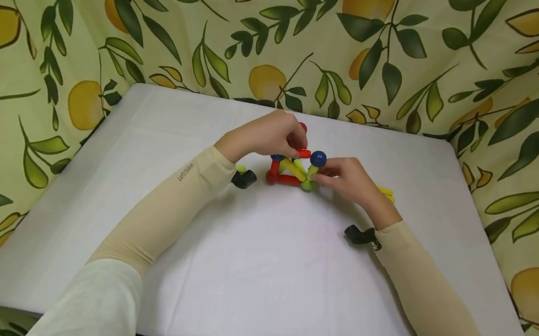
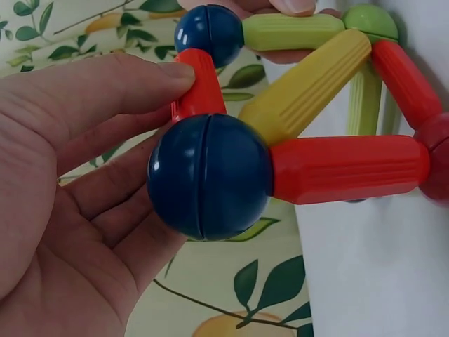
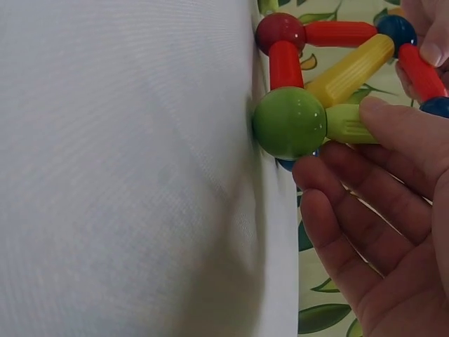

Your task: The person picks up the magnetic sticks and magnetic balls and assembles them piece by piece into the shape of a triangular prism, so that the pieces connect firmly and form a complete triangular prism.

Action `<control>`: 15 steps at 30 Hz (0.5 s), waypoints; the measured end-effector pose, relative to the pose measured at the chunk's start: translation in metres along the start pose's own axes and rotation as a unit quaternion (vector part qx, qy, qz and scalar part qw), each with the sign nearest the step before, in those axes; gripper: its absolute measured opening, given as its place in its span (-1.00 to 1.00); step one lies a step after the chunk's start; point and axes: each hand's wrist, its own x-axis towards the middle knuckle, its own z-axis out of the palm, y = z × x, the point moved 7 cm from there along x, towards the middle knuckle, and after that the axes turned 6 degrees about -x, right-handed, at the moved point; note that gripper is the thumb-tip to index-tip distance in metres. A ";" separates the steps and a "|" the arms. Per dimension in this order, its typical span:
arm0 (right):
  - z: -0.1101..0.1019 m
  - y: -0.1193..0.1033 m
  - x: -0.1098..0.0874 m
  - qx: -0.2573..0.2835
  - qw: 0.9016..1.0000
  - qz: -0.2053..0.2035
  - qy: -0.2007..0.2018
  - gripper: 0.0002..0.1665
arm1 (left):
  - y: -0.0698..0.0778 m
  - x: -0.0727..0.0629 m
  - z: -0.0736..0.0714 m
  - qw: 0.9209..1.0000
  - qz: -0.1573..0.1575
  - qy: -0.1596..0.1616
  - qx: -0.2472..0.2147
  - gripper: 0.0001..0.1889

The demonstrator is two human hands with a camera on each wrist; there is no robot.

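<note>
Standing on the white table [image 1: 262,278], the ball-and-rod frame has a green ball [image 1: 306,185] at its near right and a red ball [image 1: 271,178] to the left. Above the green ball, the right hand [image 1: 348,178] pinches a light green rod [image 3: 344,123] between thumb and fingers. Farther and left, the left hand [image 1: 278,134] pinches a red rod [image 2: 198,88] between two blue balls [image 2: 210,175]. Beyond hangs a lemon-print curtain [image 1: 266,82].

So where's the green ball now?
In the right wrist view, the green ball is left of the right hand, touching a red stick and the green stick that hand pinches.
</note>
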 end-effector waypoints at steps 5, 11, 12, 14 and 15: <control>0.000 -0.001 0.001 -0.005 1.000 -0.002 -0.001 -0.85 | 0.001 0.001 0.001 1.000 0.004 -0.003 0.001 -0.85; 0.000 -0.002 0.000 -0.014 1.000 0.002 -0.006 -0.85 | 0.001 0.004 0.003 1.000 0.009 -0.011 0.011 -0.89; 0.000 -0.003 0.000 -0.016 1.000 0.002 -0.006 -0.85 | 0.000 0.004 0.003 1.000 0.007 -0.010 0.011 -0.89; 0.000 -0.003 0.000 -0.019 1.000 0.000 -0.006 -0.85 | 0.000 0.004 0.004 1.000 0.002 -0.009 0.011 -0.90; 0.000 -0.003 0.001 -0.020 1.000 -0.001 -0.005 -0.85 | -0.001 0.004 0.004 1.000 0.001 -0.008 0.009 -0.89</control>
